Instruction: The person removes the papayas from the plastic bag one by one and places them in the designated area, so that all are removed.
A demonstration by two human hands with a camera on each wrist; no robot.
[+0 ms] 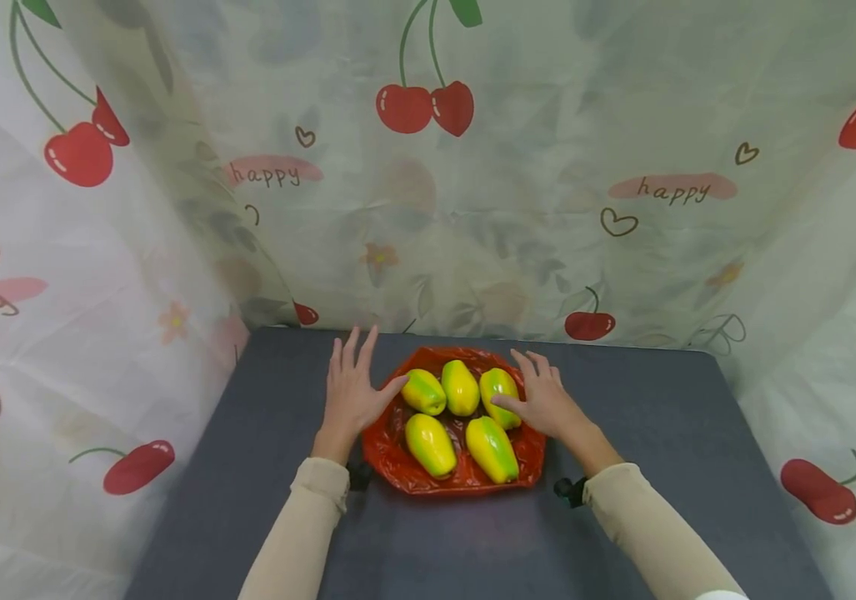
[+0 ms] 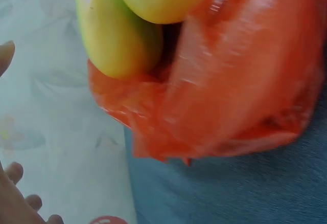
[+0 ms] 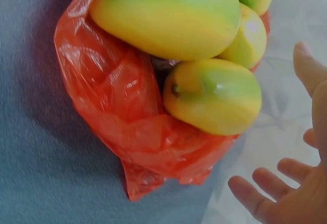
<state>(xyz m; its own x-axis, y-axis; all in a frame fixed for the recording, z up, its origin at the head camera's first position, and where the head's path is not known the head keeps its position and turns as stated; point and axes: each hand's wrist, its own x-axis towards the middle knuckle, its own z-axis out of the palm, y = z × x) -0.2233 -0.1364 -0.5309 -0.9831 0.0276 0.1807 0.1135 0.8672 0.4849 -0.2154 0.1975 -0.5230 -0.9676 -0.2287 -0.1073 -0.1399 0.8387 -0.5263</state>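
Several yellow-green fruits [image 1: 430, 446] lie in an opened-out red plastic bag [image 1: 407, 468] on the dark table. My left hand [image 1: 352, 396] is spread at the bag's left side, its thumb close to the upper left fruit [image 1: 424, 392]. On the other side my right hand [image 1: 548, 402] hovers with fingers apart, the thumb in front of the upper right fruit [image 1: 498, 392]. In the right wrist view a gap shows between the right hand [image 3: 291, 188] and the nearest fruit [image 3: 213, 96]. Neither hand holds anything; whether the left thumb touches fruit I cannot tell.
The dark table [image 1: 653, 467] reaches back to a pale curtain [image 1: 518, 208] printed with cherries, hearts and "happy", which also hangs along both sides. A small black object, perhaps part of a wrist strap [image 1: 569, 492], is at the right wrist.
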